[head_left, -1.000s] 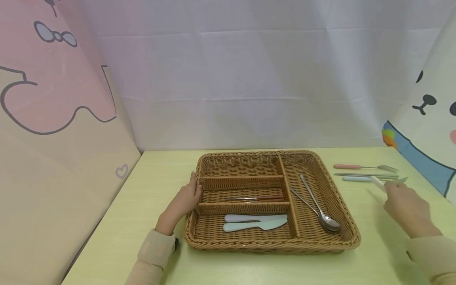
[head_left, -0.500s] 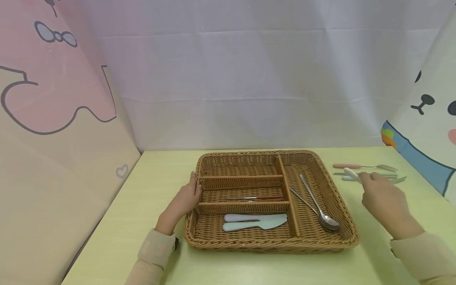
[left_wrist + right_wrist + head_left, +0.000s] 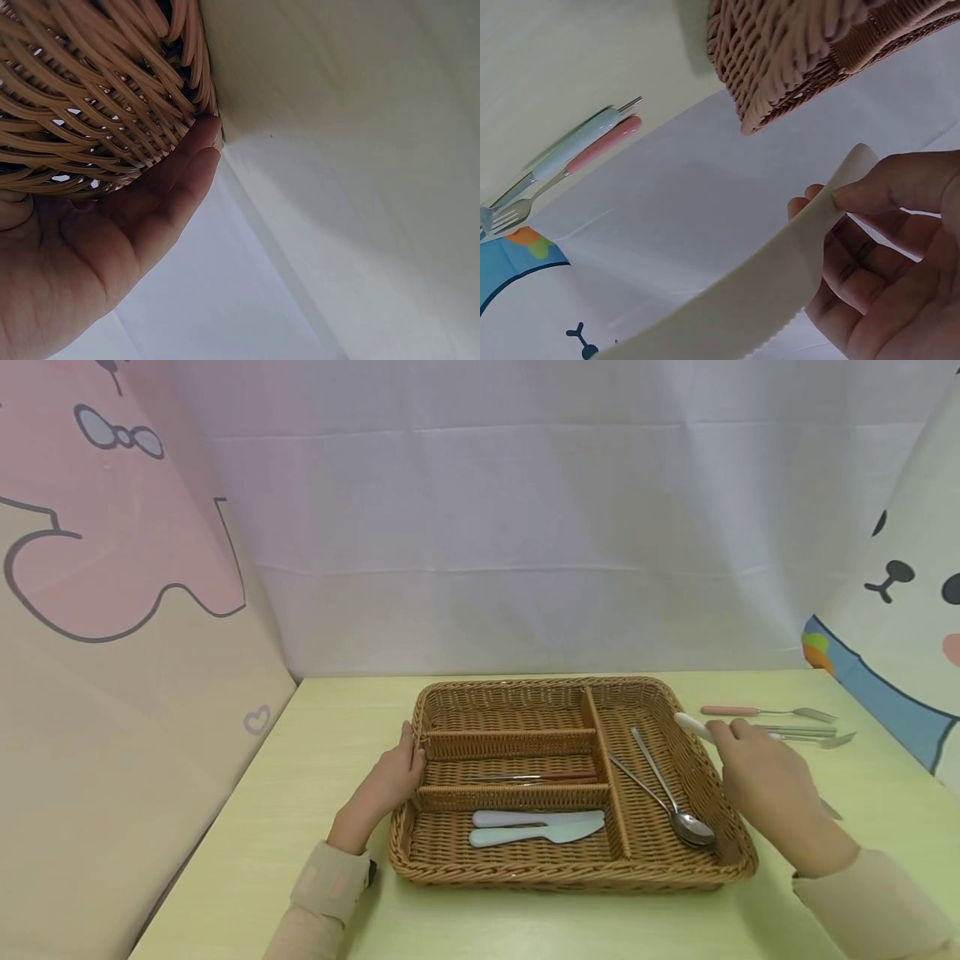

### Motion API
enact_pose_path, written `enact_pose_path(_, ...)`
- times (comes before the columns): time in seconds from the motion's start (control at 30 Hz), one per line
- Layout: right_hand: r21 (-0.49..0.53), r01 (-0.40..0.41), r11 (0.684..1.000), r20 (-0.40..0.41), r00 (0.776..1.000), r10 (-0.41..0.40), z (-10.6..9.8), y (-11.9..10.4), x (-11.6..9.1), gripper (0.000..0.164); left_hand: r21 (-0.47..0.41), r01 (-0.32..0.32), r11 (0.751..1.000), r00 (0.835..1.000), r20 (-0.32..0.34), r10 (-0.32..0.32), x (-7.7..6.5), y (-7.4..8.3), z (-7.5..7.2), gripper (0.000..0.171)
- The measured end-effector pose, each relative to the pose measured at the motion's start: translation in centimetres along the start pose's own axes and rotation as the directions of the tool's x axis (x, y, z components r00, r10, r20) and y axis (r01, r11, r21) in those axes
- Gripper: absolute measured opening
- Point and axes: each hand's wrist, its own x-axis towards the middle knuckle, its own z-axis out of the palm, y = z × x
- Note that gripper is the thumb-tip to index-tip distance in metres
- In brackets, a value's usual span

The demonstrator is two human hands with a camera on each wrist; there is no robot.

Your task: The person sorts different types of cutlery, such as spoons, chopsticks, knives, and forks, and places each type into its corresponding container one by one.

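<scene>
My left hand (image 3: pixel 386 781) holds the left side of a brown wicker basket (image 3: pixel 577 872). In the left wrist view its fingers (image 3: pixel 176 195) lie along the outer wicker wall. Over the basket's right rim, my right hand (image 3: pixel 768 777) pinches a cream-white knife (image 3: pixel 735 300) by its handle between thumb and fingers. The knife's serrated edge shows in the right wrist view; its handle end points left over the rim. Inside the basket, two knives (image 3: pixel 536 835) lie in the front compartment, brown-ended chopsticks (image 3: pixel 566 776) in the middle one, and two spoons (image 3: pixel 693 829) in the right one.
Right of the basket on the pale yellow table (image 3: pixel 600 927) lie a pink-handled fork (image 3: pixel 731 711), metal chopsticks (image 3: pixel 806 729) and a blue-handled fork (image 3: pixel 574 146). A white curtain (image 3: pixel 480 568) stands behind, and printed cloth (image 3: pixel 907 635) closes the right side.
My right hand has moved left with the knife, from above the cutlery on the table to the basket's right rim. The left hand and the basket have stayed in place.
</scene>
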Motion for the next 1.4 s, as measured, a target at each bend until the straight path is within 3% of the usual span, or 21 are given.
enact_pose_path(0.23,-0.02,0.113,0.993,-0.097,0.989,-0.114,0.1,-1.8,0.3,0.037,0.0,-0.003,1.0,1.0,-0.002,0.003,0.0,0.0,0.0,0.063)
enact_pose_path(0.43,-0.005,0.147,0.989,-0.092,0.985,-0.147,-0.1,-3.3,0.7,0.034,0.001,-0.004,1.0,1.0,0.002,0.004,0.0,0.1,0.0,0.063)
enact_pose_path(0.83,-0.047,0.229,0.972,0.076,0.971,-0.225,-0.3,-6.8,1.7,0.041,0.009,-0.005,1.0,1.0,0.0,0.005,-0.1,0.1,-0.2,0.063)
enact_pose_path(1.0,-0.045,0.273,0.961,0.08,0.96,-0.269,-0.3,-8.3,1.7,0.034,0.003,-0.006,1.0,1.0,0.001,0.006,-0.1,0.1,-0.1,0.063)
enact_pose_path(1.13,-0.027,0.322,0.947,0.07,0.945,-0.319,-0.2,-9.4,1.7,0.031,0.011,-0.017,1.0,1.0,-0.004,0.017,-0.1,0.1,-0.1,0.063)
enact_pose_path(1.4,0.001,0.398,0.917,0.143,0.908,-0.394,0.0,-11.1,2.0,0.029,0.017,-0.013,1.0,1.0,-0.001,0.013,0.0,0.1,-0.1,0.062)
